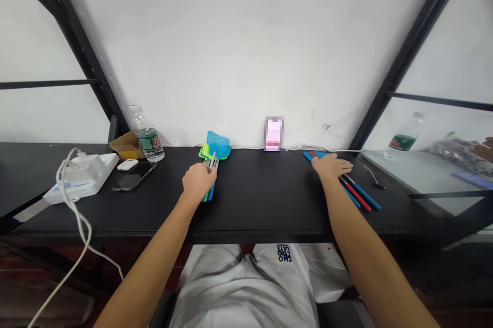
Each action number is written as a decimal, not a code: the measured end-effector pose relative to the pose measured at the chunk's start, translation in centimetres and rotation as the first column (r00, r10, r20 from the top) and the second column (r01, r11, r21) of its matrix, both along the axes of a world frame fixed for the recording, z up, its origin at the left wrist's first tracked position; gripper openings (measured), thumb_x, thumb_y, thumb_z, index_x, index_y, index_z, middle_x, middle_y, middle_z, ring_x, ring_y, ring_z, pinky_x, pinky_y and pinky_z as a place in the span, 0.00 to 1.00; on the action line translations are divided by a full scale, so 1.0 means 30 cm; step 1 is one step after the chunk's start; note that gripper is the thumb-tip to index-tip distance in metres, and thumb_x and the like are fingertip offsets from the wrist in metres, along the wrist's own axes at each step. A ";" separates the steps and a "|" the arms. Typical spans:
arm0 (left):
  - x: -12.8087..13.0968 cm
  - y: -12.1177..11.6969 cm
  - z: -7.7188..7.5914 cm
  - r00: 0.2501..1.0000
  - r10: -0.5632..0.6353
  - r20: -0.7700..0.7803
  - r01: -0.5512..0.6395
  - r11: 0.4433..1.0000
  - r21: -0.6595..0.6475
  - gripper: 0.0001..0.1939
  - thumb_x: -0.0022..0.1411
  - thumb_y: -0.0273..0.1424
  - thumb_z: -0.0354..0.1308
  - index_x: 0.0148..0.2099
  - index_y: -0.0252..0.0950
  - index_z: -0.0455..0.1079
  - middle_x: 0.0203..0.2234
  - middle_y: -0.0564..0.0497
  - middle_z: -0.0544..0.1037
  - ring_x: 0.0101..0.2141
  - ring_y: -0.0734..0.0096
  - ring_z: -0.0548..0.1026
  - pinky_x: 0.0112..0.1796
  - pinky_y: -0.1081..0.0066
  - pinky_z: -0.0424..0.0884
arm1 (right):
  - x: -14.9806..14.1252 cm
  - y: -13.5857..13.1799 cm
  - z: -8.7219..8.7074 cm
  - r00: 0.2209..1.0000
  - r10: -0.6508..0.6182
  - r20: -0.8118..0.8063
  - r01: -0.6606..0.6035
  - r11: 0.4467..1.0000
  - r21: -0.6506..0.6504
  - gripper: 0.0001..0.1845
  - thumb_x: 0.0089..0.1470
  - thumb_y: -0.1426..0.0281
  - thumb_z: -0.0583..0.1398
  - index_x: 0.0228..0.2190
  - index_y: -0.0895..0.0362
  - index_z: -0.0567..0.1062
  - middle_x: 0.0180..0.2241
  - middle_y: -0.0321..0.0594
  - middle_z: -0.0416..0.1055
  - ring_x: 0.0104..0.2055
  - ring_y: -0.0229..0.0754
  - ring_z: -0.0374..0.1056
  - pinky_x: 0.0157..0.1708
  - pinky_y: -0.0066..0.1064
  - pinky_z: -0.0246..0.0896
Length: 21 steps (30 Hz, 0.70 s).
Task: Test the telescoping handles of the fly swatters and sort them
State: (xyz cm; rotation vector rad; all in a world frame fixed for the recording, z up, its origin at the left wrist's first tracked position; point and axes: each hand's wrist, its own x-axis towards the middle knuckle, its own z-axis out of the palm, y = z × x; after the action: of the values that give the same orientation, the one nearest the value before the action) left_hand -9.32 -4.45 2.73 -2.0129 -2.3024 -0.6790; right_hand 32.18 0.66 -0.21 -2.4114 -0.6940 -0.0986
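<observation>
My left hand (199,181) is closed around the metal shafts of several fly swatters (219,146). Their flat, ribbed blue and yellow-green heads stick out beyond the fingers toward the wall, and blue and green handle ends show below the hand. On the right side of the desk, my right hand (333,166) is open, palm down with fingers stretched out to the right. It lies over a fanned group of metal-shafted tools with blue and red handles (359,195). The hand hides their middles, so their kind is unclear.
A phone with a lit screen (273,134) leans on the wall behind the black desk (265,194). At left are a water bottle (147,135), a dark phone (134,176), a white case (127,164), a cardboard box (127,145) and a power strip (82,176). Black frame bars flank the desk.
</observation>
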 end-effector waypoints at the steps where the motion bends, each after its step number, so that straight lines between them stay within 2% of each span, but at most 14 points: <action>1: -0.004 0.004 0.001 1.000 0.009 -0.017 -0.009 1.000 -0.028 0.14 0.60 0.38 0.50 0.31 0.38 0.72 0.36 0.42 0.79 0.39 0.52 0.76 0.36 0.65 0.68 | 0.013 0.006 -0.001 1.000 -0.007 -0.026 0.006 1.000 -0.020 0.43 0.47 0.56 0.63 0.57 0.70 0.62 0.63 0.80 0.42 0.66 0.77 0.36 0.57 0.67 0.31; 4: -0.007 0.015 0.003 0.999 0.025 -0.038 -0.027 0.998 -0.059 0.15 0.60 0.38 0.49 0.32 0.37 0.73 0.37 0.40 0.79 0.40 0.49 0.77 0.37 0.62 0.69 | 0.054 0.020 -0.007 0.995 -0.030 -0.090 0.025 0.998 -0.062 0.44 0.44 0.56 0.65 0.57 0.68 0.63 0.62 0.82 0.45 0.65 0.80 0.40 0.54 0.73 0.31; 8: -0.019 0.034 0.000 0.998 0.068 -0.015 -0.069 0.994 -0.088 0.15 0.60 0.39 0.49 0.35 0.37 0.74 0.38 0.38 0.79 0.41 0.47 0.77 0.38 0.60 0.70 | 0.089 0.021 -0.017 0.997 -0.020 -0.077 0.013 0.996 -0.089 0.38 0.46 0.59 0.64 0.55 0.66 0.66 0.58 0.80 0.54 0.62 0.79 0.49 0.51 0.76 0.35; 14: -0.046 0.054 -0.003 0.998 0.058 -0.019 -0.059 0.991 -0.123 0.16 0.59 0.40 0.49 0.36 0.36 0.74 0.38 0.38 0.79 0.41 0.49 0.77 0.38 0.61 0.71 | 0.097 0.000 -0.010 0.999 -0.031 0.014 0.033 0.989 -0.141 0.28 0.51 0.69 0.60 0.53 0.65 0.68 0.55 0.72 0.59 0.60 0.69 0.54 0.55 0.65 0.43; 17: -0.046 0.054 0.000 0.998 0.059 -0.034 -0.063 0.989 -0.134 0.17 0.59 0.39 0.48 0.38 0.36 0.74 0.39 0.38 0.79 0.41 0.49 0.77 0.39 0.60 0.71 | 0.103 -0.006 -0.007 0.999 -0.033 0.039 0.039 0.982 -0.186 0.25 0.53 0.71 0.57 0.52 0.65 0.68 0.55 0.68 0.60 0.59 0.65 0.55 0.55 0.57 0.48; 21: -0.049 0.057 0.000 0.997 0.046 -0.063 -0.054 0.989 -0.136 0.17 0.59 0.40 0.48 0.39 0.36 0.73 0.39 0.38 0.78 0.42 0.47 0.76 0.39 0.59 0.71 | 0.109 -0.006 -0.003 0.999 -0.044 0.028 0.049 0.979 -0.200 0.25 0.52 0.71 0.58 0.52 0.66 0.69 0.54 0.67 0.63 0.58 0.64 0.56 0.54 0.54 0.49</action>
State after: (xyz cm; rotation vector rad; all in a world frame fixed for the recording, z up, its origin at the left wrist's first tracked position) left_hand -10.80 -2.73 2.73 -1.9914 -2.4179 -0.4633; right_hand 35.45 0.47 -0.29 -2.6237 -0.6872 -0.0790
